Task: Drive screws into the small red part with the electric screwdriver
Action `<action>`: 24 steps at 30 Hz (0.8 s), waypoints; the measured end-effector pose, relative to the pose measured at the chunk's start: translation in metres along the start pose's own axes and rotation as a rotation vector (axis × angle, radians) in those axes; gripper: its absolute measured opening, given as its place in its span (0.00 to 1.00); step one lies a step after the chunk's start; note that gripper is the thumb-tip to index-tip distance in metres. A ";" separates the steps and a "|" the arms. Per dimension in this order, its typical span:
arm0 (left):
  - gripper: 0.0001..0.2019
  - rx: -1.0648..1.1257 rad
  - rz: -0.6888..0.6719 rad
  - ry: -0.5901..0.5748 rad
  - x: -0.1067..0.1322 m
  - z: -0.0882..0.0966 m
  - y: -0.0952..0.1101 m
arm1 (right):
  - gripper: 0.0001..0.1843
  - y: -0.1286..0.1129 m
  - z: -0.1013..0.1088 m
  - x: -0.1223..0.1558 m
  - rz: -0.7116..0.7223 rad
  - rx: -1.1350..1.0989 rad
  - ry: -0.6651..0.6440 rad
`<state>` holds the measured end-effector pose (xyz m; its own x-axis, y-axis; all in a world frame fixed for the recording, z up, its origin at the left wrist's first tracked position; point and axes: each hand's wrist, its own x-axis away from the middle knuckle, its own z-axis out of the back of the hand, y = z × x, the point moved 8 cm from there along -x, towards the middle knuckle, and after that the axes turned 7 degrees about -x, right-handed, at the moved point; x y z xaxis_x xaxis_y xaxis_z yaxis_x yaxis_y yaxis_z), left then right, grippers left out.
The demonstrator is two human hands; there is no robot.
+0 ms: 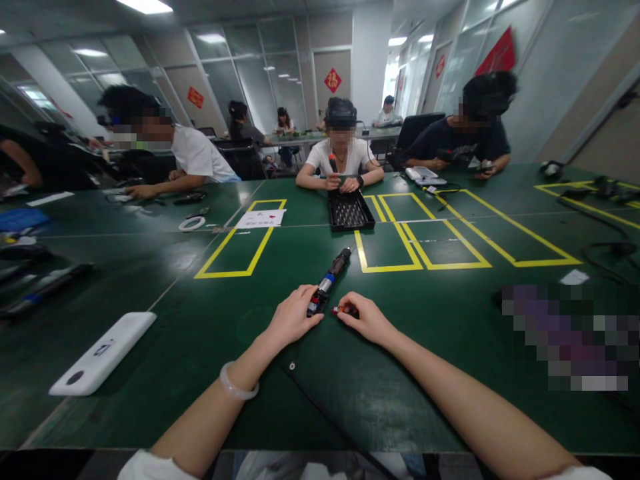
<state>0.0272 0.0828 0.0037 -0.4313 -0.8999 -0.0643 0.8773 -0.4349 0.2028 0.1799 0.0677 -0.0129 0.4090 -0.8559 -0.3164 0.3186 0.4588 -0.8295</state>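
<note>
A black electric screwdriver point(330, 279) with blue and red bands lies on the green table point(410, 373), its tip pointing away from me. My left hand point(293, 317) rests beside its near end, fingers curled against the handle. My right hand point(364, 317) is just to the right, fingers pinched on a small red and black part point(341, 311) close to the tool's end. A pale bangle point(239, 385) circles my left wrist. A black cable point(320, 407) runs from the tool toward me.
A black tray of screws point(350, 211) sits ahead in front of a person across the table. Yellow tape rectangles point(440, 233) mark the surface. A white flat device point(103, 353) lies at my left, other tools point(40, 290) farther left. Other people sit around the table.
</note>
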 end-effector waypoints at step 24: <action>0.29 0.136 -0.107 -0.027 0.003 -0.004 0.019 | 0.02 0.005 0.004 0.000 -0.003 -0.006 0.027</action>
<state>0.0435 0.0721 0.0031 -0.5277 -0.8468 -0.0671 0.7903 -0.5184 0.3265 0.1844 0.0712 -0.0151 0.3849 -0.8633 -0.3265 0.3143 0.4552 -0.8331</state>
